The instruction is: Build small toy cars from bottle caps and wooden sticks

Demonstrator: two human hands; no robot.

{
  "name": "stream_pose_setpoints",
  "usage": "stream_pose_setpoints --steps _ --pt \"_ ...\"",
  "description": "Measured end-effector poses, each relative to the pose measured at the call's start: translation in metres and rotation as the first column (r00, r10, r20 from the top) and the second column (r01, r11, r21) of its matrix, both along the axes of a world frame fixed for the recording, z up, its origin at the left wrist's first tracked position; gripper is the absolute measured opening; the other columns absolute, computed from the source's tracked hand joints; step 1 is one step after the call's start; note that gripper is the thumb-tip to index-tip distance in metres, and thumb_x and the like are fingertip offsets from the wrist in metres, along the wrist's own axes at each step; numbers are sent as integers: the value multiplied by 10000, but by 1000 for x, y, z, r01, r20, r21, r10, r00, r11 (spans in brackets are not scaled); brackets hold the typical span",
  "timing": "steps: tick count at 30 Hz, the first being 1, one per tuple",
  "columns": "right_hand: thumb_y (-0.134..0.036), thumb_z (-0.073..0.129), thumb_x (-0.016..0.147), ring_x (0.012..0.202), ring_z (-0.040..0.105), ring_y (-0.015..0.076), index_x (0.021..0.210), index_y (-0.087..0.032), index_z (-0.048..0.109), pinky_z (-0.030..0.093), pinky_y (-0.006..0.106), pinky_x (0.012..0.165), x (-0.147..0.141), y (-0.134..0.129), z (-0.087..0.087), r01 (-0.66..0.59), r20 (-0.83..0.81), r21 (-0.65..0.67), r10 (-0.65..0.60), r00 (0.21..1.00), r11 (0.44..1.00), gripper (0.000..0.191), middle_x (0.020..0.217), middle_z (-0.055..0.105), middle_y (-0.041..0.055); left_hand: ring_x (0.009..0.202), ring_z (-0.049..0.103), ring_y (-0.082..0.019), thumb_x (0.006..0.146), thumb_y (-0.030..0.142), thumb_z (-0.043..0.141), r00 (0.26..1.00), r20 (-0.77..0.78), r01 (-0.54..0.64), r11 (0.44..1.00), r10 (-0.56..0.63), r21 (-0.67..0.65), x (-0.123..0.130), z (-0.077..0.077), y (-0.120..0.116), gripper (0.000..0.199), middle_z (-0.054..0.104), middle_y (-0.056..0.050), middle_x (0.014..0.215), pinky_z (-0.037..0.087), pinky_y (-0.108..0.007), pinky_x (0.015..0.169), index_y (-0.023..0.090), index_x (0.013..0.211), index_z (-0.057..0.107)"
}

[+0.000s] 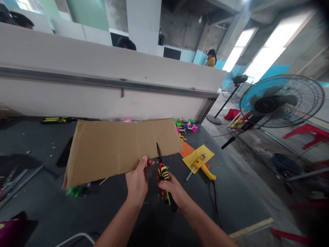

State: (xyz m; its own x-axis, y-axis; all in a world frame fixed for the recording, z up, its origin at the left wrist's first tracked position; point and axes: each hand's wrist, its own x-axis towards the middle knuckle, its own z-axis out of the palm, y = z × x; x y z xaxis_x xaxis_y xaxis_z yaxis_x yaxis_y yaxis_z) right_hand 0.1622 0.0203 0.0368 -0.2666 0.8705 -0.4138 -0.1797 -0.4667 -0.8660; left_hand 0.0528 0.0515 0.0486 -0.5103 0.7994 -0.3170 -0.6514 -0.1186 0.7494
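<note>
A long piece of brown cardboard [110,147] is held above the dark table. My left hand [137,181] pinches its near edge, thumb on top, right of the middle. Black and yellow scissors [164,173] are in my right hand [172,188], its fingers wrapped round the handles. One dark blade lies over the cardboard near its right end and points away from me; the other blade is not visible. Under the cardboard's near left corner a green object [75,191] partly shows.
Right of the cardboard, a yellow glue gun [203,166] with a black cord rests on yellow and orange sheets [187,149]. Small colourful parts [189,126] lie behind them. A white partition [102,103] bounds the table's back; a standing fan [267,104] is at right.
</note>
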Motion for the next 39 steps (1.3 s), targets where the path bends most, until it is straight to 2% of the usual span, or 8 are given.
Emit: stream_pose_setpoints --steps 6,10,13,16,23,28,36,39 --pt "-298 597 534 490 440 65 867 -175 482 433 245 504 -1 -18 13 -116 -144 -129 97 985 985 373 625 495 -58 571 594 -115 576 231 743 995 -60 -79 994 83 73 -12 3 15 195 614 16 626 541 -322 677 113 684 632" --pt "-280 599 542 514 446 67 879 -169 487 447 257 527 4 -27 18 -151 -179 -102 132 975 983 372 657 509 -45 545 572 -119 588 250 727 967 -198 -136 983 159 126 -26 -2 22 193 602 18 617 538 -321 614 121 692 628" --pt "-271 608 555 544 459 75 893 -165 496 455 263 535 11 -19 24 -114 -200 -64 99 975 991 371 680 504 -37 542 567 -123 595 274 721 953 -274 -111 990 131 88 -30 -9 19 199 607 5 625 514 -297 569 120 680 629" --pt "-267 598 576 548 469 81 902 -154 508 459 270 534 18 -7 25 -192 -243 -103 163 956 976 357 678 505 -29 546 568 -125 608 298 716 924 -365 -106 994 112 38 -32 -14 14 206 618 -7 632 490 -279 568 120 668 633" --pt "-264 595 594 547 477 81 917 -141 509 444 266 539 26 4 16 -333 -308 -185 267 913 925 356 685 509 -23 679 622 -180 597 316 725 822 -564 -91 996 81 10 -41 -10 8 228 674 -57 721 494 -318 735 134 718 662" --pt "-268 607 599 560 482 80 912 -138 512 426 264 560 26 7 16 -393 -385 -186 301 872 900 351 700 510 -19 646 619 -174 589 302 736 831 -555 -25 999 46 45 -44 -10 6 186 668 -38 668 493 -300 730 151 675 670" --pt "-247 604 556 523 461 74 859 -151 487 392 235 519 12 12 8 -294 -327 -197 220 919 935 338 645 500 -33 657 644 -199 574 284 754 806 -590 -5 998 42 65 -40 -13 1 155 691 -51 653 514 -317 731 161 645 691" --pt "-240 594 549 526 472 80 850 -152 487 398 234 516 8 16 2 -276 -361 -151 207 909 949 332 646 507 -27 619 640 -196 597 312 739 861 -509 4 1000 6 19 -38 -14 0 169 685 -40 633 526 -328 684 163 662 692"
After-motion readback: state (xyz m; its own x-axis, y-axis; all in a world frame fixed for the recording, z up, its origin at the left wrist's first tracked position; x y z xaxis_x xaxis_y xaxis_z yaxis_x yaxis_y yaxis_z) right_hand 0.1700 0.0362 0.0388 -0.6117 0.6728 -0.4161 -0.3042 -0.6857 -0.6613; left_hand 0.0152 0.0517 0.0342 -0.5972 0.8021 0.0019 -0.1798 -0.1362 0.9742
